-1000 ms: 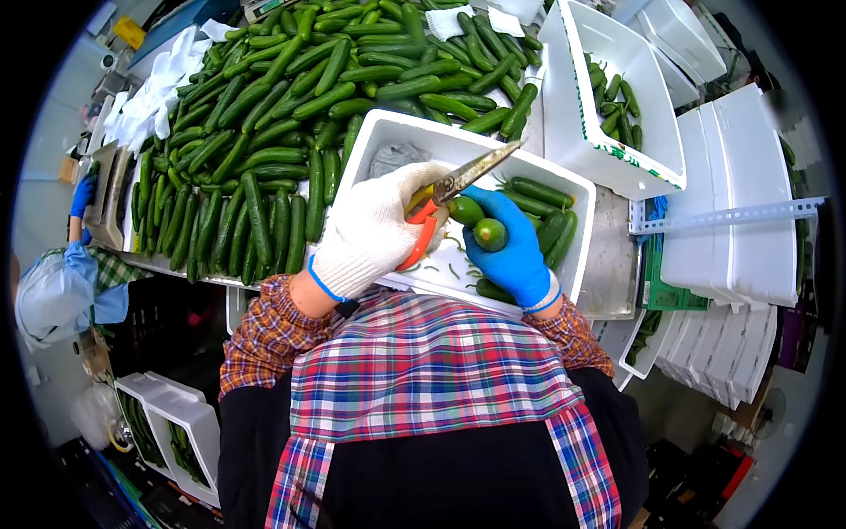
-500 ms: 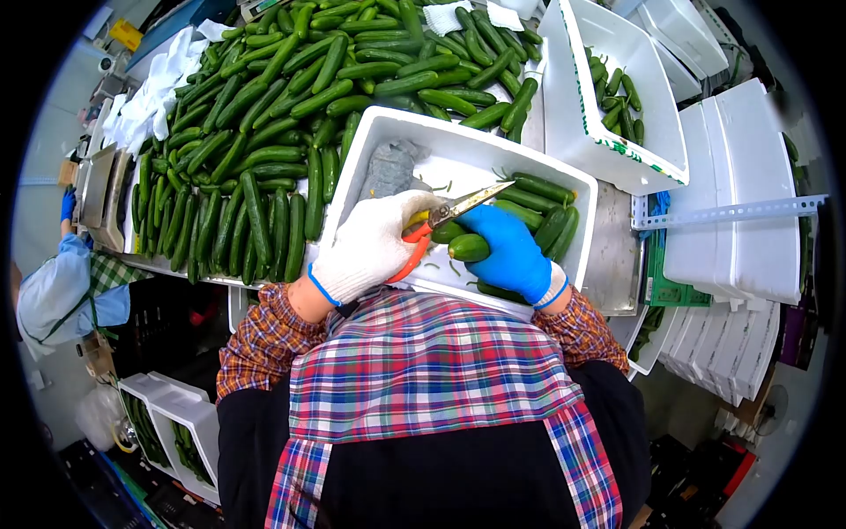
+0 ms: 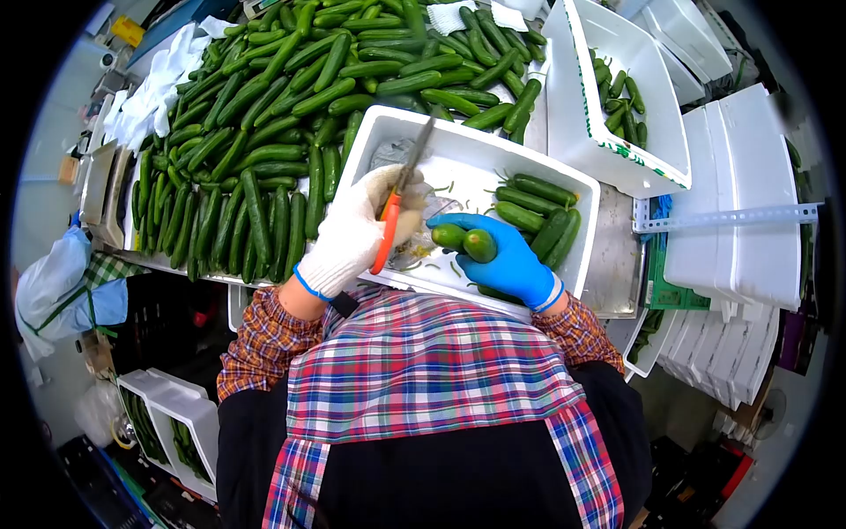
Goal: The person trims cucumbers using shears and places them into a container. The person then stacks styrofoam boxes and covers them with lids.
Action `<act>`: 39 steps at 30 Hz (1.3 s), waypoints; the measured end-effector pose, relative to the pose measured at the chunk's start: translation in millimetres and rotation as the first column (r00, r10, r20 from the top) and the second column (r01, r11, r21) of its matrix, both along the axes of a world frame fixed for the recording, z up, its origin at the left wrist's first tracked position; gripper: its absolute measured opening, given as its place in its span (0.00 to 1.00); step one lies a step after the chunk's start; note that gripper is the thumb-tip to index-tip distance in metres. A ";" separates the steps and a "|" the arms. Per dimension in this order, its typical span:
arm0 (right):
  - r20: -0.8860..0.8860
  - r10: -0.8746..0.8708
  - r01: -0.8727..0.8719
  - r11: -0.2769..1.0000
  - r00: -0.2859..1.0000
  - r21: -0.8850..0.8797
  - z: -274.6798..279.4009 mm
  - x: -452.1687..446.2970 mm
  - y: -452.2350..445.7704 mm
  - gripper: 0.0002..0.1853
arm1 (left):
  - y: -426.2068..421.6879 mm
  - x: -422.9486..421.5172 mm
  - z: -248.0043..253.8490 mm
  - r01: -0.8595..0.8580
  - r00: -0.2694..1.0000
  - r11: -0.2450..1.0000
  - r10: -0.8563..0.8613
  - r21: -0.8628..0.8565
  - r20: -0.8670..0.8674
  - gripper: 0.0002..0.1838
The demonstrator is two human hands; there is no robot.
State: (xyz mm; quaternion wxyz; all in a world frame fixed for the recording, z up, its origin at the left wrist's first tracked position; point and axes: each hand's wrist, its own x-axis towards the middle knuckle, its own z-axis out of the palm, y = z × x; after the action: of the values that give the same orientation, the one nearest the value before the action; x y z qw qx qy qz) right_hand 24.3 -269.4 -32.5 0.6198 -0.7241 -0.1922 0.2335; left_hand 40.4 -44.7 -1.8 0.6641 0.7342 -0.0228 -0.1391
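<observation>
My left hand (image 3: 352,231), in a white knit glove, grips orange-handled scissors (image 3: 389,231) whose blades point up and away over the left part of a white foam box (image 3: 583,256). Two cucumbers (image 3: 479,246) are held side by side, ends toward me, in my right hand (image 3: 509,261), which wears a blue glove. Several cucumbers (image 3: 551,231) lie in the right side of the box, and small green trimmings are scattered on its floor. Crumpled clear plastic (image 3: 392,152) lies in its far left corner.
Beyond the box and to its left is a large cucumber pile (image 3: 273,132). A second foam box (image 3: 648,163) with cucumbers stands at the back right, near a perforated metal bar (image 3: 731,217). A co-worker (image 3: 66,286) stands at the far left.
The scissors have swung from pointing right, beside the cucumbers, to pointing up and away from them. My right hand has shifted slightly left with both cucumbers. The co-worker's arm has lowered.
</observation>
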 end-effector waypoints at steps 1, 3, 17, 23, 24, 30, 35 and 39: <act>0.042 -0.022 0.026 0.995 0.999 -0.093 -0.1 0.3 1.2 0.29 | 0.5 -1.0 1.3 -0.004 1.000 1.000 0.004 0.001 -0.002 0.26; 0.102 -0.045 0.060 0.987 0.994 -0.151 -1.1 -0.8 4.3 0.28 | -2.6 -4.0 11.5 0.155 0.988 0.978 -0.157 0.137 0.008 0.28; 0.239 -0.110 0.192 0.915 0.965 -0.356 -18.6 -8.4 5.9 0.26 | -24.2 -9.6 4.9 0.166 0.945 0.840 -0.286 0.516 0.162 0.21; 0.117 -0.135 0.153 0.976 0.984 -0.158 -6.6 -4.7 1.7 0.29 | -2.4 -6.7 -18.6 -0.040 0.999 0.991 0.035 -0.125 -0.038 0.18; 0.076 -0.123 0.133 0.980 0.990 -0.145 -2.1 -4.0 0.4 0.29 | -3.3 -8.6 -10.5 -0.089 0.995 0.994 0.086 -0.068 -0.042 0.18; -0.743 0.100 0.445 0.746 0.662 0.496 16.0 9.1 0.6 0.29 | 7.3 -10.4 -39.7 -0.137 0.990 0.990 0.137 -0.010 -0.044 0.19; -0.737 0.108 0.506 0.661 0.667 0.554 2.1 29.2 0.8 0.32 | 9.0 -7.7 -65.7 -0.196 0.981 0.968 0.193 -0.156 -0.035 0.22; -0.687 -0.049 0.454 0.785 0.725 0.422 -11.0 28.1 -2.8 0.29 | 12.0 -4.6 -54.1 -0.131 0.991 0.981 0.126 -0.141 -0.038 0.26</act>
State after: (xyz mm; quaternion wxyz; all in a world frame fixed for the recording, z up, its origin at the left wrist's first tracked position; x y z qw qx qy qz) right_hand 52.4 -272.2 -43.5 0.8586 -0.4022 0.0774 0.3083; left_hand 35.8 -32.7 -55.9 0.7230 0.6825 0.0245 -0.1046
